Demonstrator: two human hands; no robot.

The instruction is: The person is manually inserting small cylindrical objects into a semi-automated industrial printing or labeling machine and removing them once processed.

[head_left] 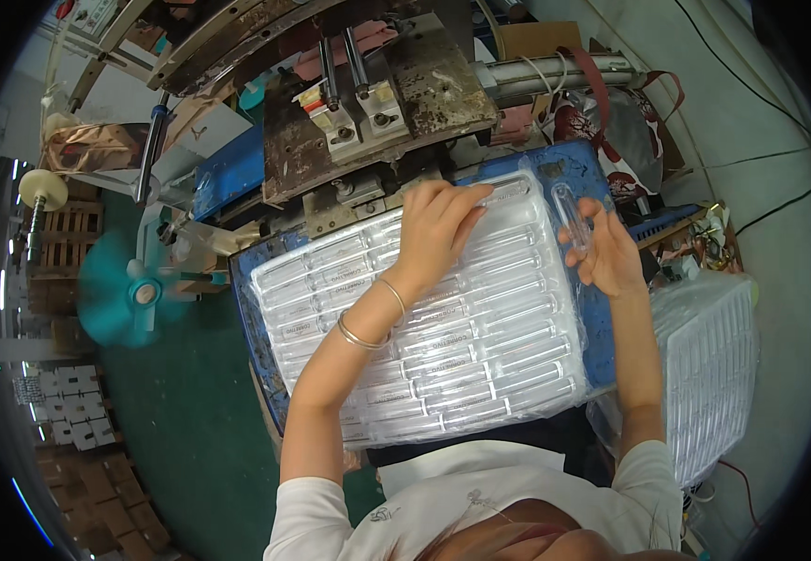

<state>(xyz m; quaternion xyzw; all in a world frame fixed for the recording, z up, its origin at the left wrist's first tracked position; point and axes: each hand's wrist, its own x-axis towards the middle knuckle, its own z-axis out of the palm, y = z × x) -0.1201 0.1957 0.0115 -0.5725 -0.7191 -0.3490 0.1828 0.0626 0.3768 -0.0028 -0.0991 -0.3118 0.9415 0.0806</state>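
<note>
A white plastic tray (569, 318) wrapped in clear film lies in front of me, filled with rows of clear plastic tubes, several with dark print. My left hand (435, 224) reaches over the tray's far part, with two bangles on the wrist. Its fingers are half bent, thumb apart from them, and the fingertips touch or nearly touch the end of a clear tube (511, 190) in the far right corner. Just beyond the tray's right edge, my right hand (608, 251) is closed around another clear tube (569, 213), held upright between thumb and fingers.
The tray rests on a worn blue table (597, 332). Directly behind stands a metal press (377, 103) with two rods and a fixture. A second wrapped tray (712, 374) of tubes stands at the right. On the left are a spinning teal fan (143, 294) and stacked cartons (111, 486).
</note>
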